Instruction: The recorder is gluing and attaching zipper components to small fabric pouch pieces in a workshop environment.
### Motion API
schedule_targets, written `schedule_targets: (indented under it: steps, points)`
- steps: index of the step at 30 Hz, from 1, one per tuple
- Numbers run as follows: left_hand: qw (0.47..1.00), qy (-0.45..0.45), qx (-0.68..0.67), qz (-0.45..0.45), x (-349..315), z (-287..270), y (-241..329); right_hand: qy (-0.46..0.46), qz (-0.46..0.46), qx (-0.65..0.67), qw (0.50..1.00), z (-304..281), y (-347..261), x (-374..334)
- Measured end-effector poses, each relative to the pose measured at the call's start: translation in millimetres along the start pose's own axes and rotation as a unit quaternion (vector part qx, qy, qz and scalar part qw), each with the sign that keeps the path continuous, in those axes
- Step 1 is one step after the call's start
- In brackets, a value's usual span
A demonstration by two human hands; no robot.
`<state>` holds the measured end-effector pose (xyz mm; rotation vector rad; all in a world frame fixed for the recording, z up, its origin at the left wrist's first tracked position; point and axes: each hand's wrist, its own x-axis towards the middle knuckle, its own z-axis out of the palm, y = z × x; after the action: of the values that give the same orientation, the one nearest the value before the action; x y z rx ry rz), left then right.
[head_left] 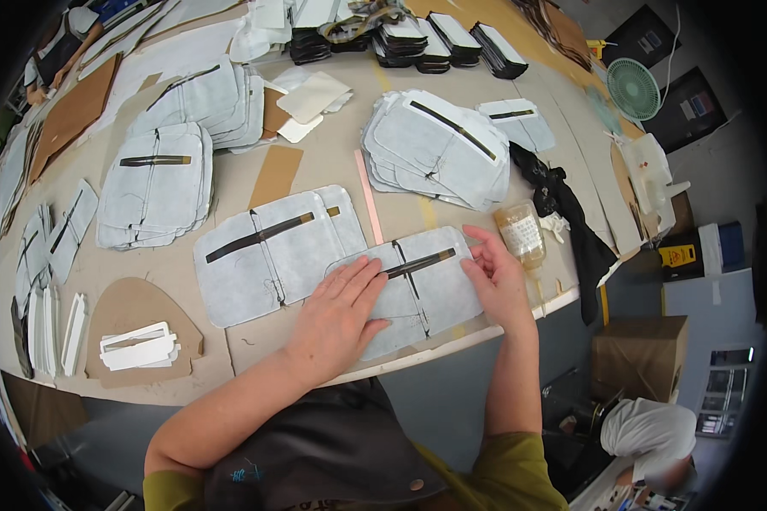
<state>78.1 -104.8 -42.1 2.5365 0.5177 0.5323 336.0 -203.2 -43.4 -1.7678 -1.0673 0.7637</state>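
A light grey fabric panel (445, 294) with rounded corners lies in front of me by the table's near edge. A dark strip and black threads cross it. My left hand (337, 315) rests flat on its left part, fingers stretched out. At its right edge, my right hand (498, 281) has the thumb on the border and the fingers curled around the upper corner; some fingertips are hidden. Similar overlapping panels (247, 277) lie just left, partly under the first panel.
Stacked grey panels (158, 187) lie at left, with another pile (435, 153) beyond my hands. A jar of amber stuff (520, 234) and black cloth (575, 226) sit at right. White frame pieces (141, 347) lie on brown card. A seated person (648, 434) is at lower right.
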Motion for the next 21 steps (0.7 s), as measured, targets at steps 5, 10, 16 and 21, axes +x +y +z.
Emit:
schedule_targets:
  steps: [5,10,16,21]
  points:
    - [0.998,-0.022,0.049,-0.02,-11,1,-8,-0.029,0.008,-0.051,0.998,1,-9,-4]
    - [0.998,-0.052,0.039,-0.022,-8,-12,-16,0.117,-0.22,-0.182,0.951,18,-25,2]
    - [0.998,-0.063,0.024,-0.014,-4,-14,-17,-0.045,-0.203,-0.118,0.971,60,-25,6]
    - [0.995,-0.08,0.051,0.003,-6,-17,-21,-0.028,-0.172,-0.095,0.98,62,-19,3]
